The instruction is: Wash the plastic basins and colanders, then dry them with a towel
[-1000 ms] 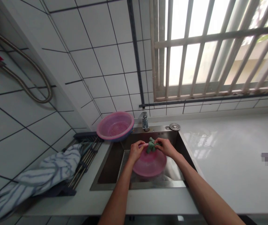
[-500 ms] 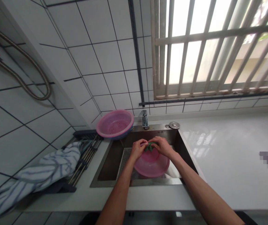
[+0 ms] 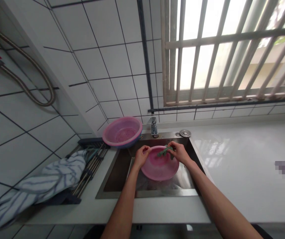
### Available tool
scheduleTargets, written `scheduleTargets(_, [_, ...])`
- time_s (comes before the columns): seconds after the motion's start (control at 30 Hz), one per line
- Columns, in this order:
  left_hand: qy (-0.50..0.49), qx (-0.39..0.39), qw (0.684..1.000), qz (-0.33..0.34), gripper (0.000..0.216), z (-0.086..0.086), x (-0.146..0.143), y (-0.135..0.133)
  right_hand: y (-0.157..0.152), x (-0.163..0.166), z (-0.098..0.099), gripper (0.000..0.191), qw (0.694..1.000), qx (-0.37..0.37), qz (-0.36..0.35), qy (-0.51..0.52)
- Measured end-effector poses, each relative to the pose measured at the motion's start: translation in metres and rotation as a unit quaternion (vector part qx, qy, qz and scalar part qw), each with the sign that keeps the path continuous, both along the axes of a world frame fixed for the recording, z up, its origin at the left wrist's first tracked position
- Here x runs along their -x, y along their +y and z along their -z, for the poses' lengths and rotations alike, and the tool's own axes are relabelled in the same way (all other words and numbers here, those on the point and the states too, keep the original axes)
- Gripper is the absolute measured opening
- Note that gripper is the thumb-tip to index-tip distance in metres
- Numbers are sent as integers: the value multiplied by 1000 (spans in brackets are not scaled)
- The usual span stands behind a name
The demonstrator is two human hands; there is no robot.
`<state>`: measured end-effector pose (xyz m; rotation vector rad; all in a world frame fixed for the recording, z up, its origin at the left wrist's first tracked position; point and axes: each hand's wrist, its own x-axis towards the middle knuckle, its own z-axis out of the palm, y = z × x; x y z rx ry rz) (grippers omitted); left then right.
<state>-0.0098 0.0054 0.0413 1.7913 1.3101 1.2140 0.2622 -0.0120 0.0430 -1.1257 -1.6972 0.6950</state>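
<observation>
In the sink (image 3: pixel 118 171) there is a pink plastic basin (image 3: pixel 159 173), somewhat tilted so its inside faces me. My left hand (image 3: pixel 141 156) pinches the basin's rim at its upper left. On the other side, my right hand (image 3: pixel 179 153) is closed on a crumpled green cloth (image 3: pixel 164 151), which hangs over the inside of the basin near its far right rim. Whether the right fingers also touch the rim, I cannot tell.
A larger pink basin (image 3: pixel 122 132) stands behind the sink's left corner, beside the faucet (image 3: pixel 154 127). A metal drain strainer (image 3: pixel 185 133) lies right of the faucet. On the left, a striped towel (image 3: pixel 57 171) covers part of a folding rack (image 3: pixel 91 169).
The basin has shifted slightly away from me. My hands have moved apart: the left to the basin's rim, the right rightward with the green cloth, which now shows more of its length.
</observation>
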Motion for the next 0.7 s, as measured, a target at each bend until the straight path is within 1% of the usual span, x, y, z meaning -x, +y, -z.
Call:
scheduleTargets(0.07, [28,11,1000,8,35,2,-2,-1,-3,5,-3,12,1000,0,-13,-12])
scheduleTargets(0.17, [41,18,998,32,37,1,-6,-5,-9,13,-7,11,999,-1,-39,-27])
scheduleTargets(0.27, [56,7,996,66,31,-4,-12,-10,-12,18,-9,14,997,-8,-68,-36])
scheduleTargets(0.43, [71,3,993,93,27,-9,-26,-17,-13,21,-9,15,997,-5,-76,-33])
scheduleTargets(0.5, [71,-1,992,106,24,-9,-31,-19,-12,24,-9,16,995,-17,-85,-41])
scheduleTargets(0.6, [72,-10,992,101,20,-10,-33,-19,-11,29,-10,20,993,-45,-91,-52])
scheduleTargets(0.7, [71,-17,995,64,21,-13,-25,-17,-9,25,-10,21,995,-41,-77,-50])
